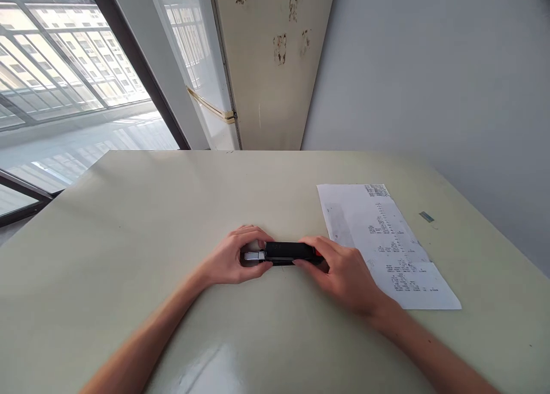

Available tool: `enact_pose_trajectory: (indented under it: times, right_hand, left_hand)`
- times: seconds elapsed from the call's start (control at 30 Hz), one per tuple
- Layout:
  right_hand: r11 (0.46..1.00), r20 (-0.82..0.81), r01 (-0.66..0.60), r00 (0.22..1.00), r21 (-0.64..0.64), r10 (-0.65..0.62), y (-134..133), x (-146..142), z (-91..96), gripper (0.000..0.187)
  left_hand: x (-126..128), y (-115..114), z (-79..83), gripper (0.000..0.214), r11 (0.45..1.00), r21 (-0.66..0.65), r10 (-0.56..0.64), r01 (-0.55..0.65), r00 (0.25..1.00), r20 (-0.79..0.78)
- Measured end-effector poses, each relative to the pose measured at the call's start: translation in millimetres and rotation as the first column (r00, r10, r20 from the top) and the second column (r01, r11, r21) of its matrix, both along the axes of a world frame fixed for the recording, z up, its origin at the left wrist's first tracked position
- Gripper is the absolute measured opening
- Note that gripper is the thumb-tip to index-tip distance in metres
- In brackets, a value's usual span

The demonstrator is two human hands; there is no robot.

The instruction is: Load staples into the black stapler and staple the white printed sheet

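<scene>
A black stapler (287, 251) lies lengthwise from left to right between my hands, near the middle of the table. A silvery metal part (254, 256) shows at its left end, and a bit of red shows at its right end. My left hand (240, 255) is curled round the left end, thumb on the near side and fingers on the far side. At the other end, my right hand (339, 268) grips the stapler between thumb and fingers. Whether the stapler touches the table I cannot tell.
Printed paper sheets (378, 245) lie just right of the stapler, partly under my right wrist. Further right, a small dark strip (427, 216) lies on the pale table (193, 193). Beyond the table stand a worn cabinet or fridge (275, 96), a wall and a window.
</scene>
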State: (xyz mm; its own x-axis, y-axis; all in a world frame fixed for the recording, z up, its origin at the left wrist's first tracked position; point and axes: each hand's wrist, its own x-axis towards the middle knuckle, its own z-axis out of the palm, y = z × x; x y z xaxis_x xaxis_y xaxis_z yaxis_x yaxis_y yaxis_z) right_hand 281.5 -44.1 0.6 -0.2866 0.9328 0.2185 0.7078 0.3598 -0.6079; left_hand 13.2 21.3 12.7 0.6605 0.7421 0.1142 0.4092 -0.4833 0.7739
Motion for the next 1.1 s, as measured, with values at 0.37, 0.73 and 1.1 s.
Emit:
enact_pose_trajectory:
  times: [0.37, 0.73, 1.1]
  right_hand:
    - [0.784, -0.485, -0.078, 0.822, -0.615, -0.298, -5.8, -10.1, 23.7, 0.044]
    - [0.488, -0.576, -0.338, 0.645, -0.805, -0.503, -7.3, -20.7, 19.1, 0.047]
    - [0.406, -0.583, -0.425, 0.666, -0.809, -0.465, -8.4, -20.7, 21.4, 0.051]
  left_hand:
    - [1.7, 4.2, 0.0, 0.075, 0.795, -0.602, 0.324, 0.079, 0.784, 0.529]
    - [27.8, -11.4, -4.4, 0.057, 0.401, -0.89, 0.729, 0.216, 0.513, 0.453]
    - [31.2, -10.4, -3.8, 0.039, 0.252, -0.932, 0.867, 0.262, 0.367, 0.338]
